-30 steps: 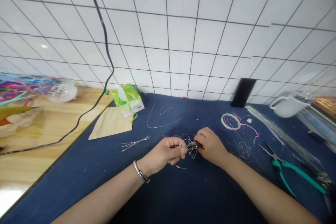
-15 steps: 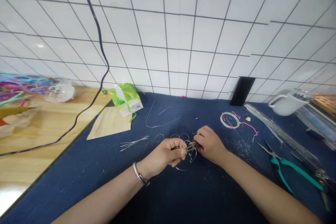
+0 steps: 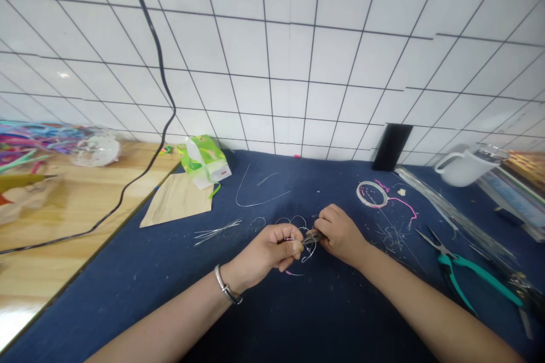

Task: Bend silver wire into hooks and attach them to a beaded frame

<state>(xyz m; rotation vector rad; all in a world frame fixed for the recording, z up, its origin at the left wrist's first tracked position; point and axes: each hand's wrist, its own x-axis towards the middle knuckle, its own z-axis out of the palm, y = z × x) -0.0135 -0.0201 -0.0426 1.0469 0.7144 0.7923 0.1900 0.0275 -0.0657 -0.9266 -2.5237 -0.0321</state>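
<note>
In the middle of the dark blue cloth, my left hand (image 3: 276,247) pinches a looped piece of thin silver wire (image 3: 307,257) between thumb and fingers; a silver bracelet is on that wrist. My right hand (image 3: 340,233) is wrapped round small dark pliers (image 3: 315,236), most of which the fingers hide. The tips of the pliers point left and meet the wire beside my left fingertips. Just behind my hands lie wire rings (image 3: 298,219). A short wire with a pink bit (image 3: 293,273) shows below my left hand.
Teal-handled pliers (image 3: 481,275), wire clippings (image 3: 392,236) and a round dish of pink beads (image 3: 372,194) are on the right. A white mug (image 3: 465,168) stands farther back. Straight wires (image 3: 217,231), a beige cloth piece (image 3: 176,202) and a green packet (image 3: 205,160) lie left.
The wire loop at my fingertips has turned and dropped slightly, and the pliers' jaws now show more plainly beside my left fingertips. Both hands stay almost in place.
</note>
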